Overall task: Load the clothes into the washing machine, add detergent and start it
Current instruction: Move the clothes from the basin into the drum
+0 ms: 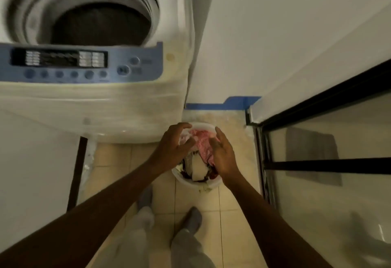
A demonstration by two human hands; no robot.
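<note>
A white top-loading washing machine [88, 102] stands at the upper left with its lid up and its dark drum [99, 24] exposed. Its blue control panel [80, 64] faces me. On the tiled floor to its right sits a white laundry basket [196, 184] full of mixed clothes. A pink garment [202, 140] lies on top of the pile. My left hand [173, 147] and my right hand [223, 153] reach down on either side of the pink garment, fingers curled against it. Whether either hand grips it firmly is unclear.
A black-framed glass door [317, 166] runs along the right. A white wall with a blue skirting strip [224, 103] lies behind the basket. My feet in grey slippers [192, 219] stand on beige tiles. A dark post [77, 172] rises at the left.
</note>
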